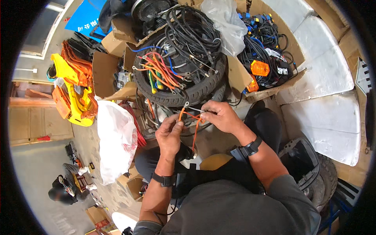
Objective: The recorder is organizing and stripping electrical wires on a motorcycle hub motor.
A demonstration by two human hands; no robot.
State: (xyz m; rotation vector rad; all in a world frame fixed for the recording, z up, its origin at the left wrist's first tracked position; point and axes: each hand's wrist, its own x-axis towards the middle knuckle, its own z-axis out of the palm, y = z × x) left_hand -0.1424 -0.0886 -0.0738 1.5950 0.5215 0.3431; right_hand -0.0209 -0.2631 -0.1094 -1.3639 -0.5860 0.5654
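Observation:
In front of my body, my left hand (170, 135) pinches an orange cable (196, 131) close to one end. A metal ring terminal (186, 104) tops that end. My right hand (223, 117) is closed on the same cable where it loops, thumb against fingers. A thin pale strip (194, 109), perhaps a cable tie, runs from the right fingertips toward the left hand. The cable's other part hangs down between my forearms. Just beyond both hands lies a black tyre (197, 95), carrying several loose orange and red cables (160, 68) and a green-and-yellow-handled tool (152, 82).
Coiled black cables (192, 29) rest on the wheel. At right stands a cardboard box (284, 82) of wiring and orange lamps. Wrapped white blocks (325, 121) line the right side. A white bag (115, 137) and yellow plastic panels (76, 98) are at left. Another person (64, 188) is far left.

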